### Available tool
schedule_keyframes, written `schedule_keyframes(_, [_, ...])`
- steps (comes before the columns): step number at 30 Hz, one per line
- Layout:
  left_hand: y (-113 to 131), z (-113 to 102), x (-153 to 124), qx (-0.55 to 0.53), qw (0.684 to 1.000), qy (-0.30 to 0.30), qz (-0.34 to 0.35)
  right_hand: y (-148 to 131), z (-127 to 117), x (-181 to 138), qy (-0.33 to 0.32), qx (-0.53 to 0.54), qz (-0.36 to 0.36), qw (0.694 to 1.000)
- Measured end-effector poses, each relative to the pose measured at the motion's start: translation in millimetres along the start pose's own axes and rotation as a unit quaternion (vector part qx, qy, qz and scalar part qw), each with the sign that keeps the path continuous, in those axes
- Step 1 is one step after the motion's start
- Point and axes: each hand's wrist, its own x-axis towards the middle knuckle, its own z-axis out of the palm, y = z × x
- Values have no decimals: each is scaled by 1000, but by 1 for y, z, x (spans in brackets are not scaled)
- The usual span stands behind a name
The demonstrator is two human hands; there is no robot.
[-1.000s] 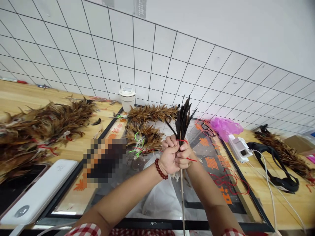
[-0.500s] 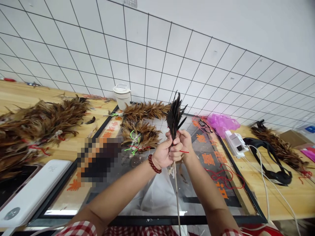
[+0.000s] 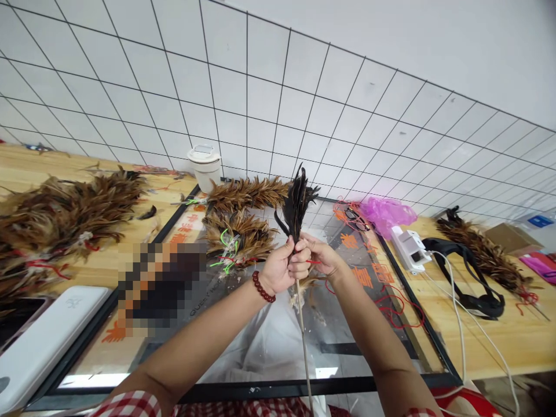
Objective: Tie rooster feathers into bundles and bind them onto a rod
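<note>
A thin stick (image 3: 304, 353) stands upright before me, with a tuft of dark feathers (image 3: 296, 202) bound at its top. My left hand (image 3: 281, 269), with a red bead bracelet at the wrist, is wrapped round the base of the tuft. My right hand (image 3: 320, 256) is closed against it from the right and pinches a red thread (image 3: 313, 262) that runs down to loose coils on the glass. Both hands are held above a black-framed glass panel (image 3: 417, 324).
Brown feather bundles lie on the wooden table at left (image 3: 65, 214) and behind the hands (image 3: 243, 194). A white cup (image 3: 203, 167) stands by the tiled wall. A white power bank (image 3: 47, 333), a pink bag (image 3: 386, 211), a power strip (image 3: 408, 249) and a black strap (image 3: 473, 289) are also there.
The hands and feather stick have drifted left and slightly down in view. The right hand has slid a little lower and rightward off the tuft, still pinching the red thread.
</note>
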Motion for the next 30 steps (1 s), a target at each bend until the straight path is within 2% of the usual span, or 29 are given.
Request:
schedule_keyframes(2, [-1, -1, 0, 2, 1000, -6, 1, -2, -2, -2, -25, -44, 11, 999])
schedule_keyframes(5, [-1, -1, 0, 14, 1000, -16, 1, -6, -7, -4, -23, -83, -18, 996])
schedule_keyframes(9, [0, -1, 0, 36, 999, -2, 7, -12, -11, -7, -4, -59, -72, 996])
schedule_keyframes(12, [-2, -3, 1, 38, 999, -3, -6, -14, -7, -7, -12, -60, -103, 993])
schedule_keyframes(15, [-3, -3, 0, 23, 1000, -11, -18, -10, 2, -1, -57, -111, -94, 988])
schedule_keyframes(17, [-3, -2, -1, 16, 999, -19, -22, -4, 7, 5, -65, -137, -86, 985])
schedule_keyframes(22, [1, 1, -4, 12, 999, -29, -22, 10, 4, 15, 5, -158, -74, 985])
schedule_keyframes(25, [3, 1, -2, 25, 999, -1, -21, 4, -7, 6, 34, -182, -118, 976])
schedule_keyframes(28, [0, 0, 2, 59, 997, 40, -13, -10, -17, -13, 69, -260, -194, 943])
schedule_keyframes(30, [-4, -2, 5, 88, 994, 69, -1, -17, -19, -28, 98, -322, -220, 915])
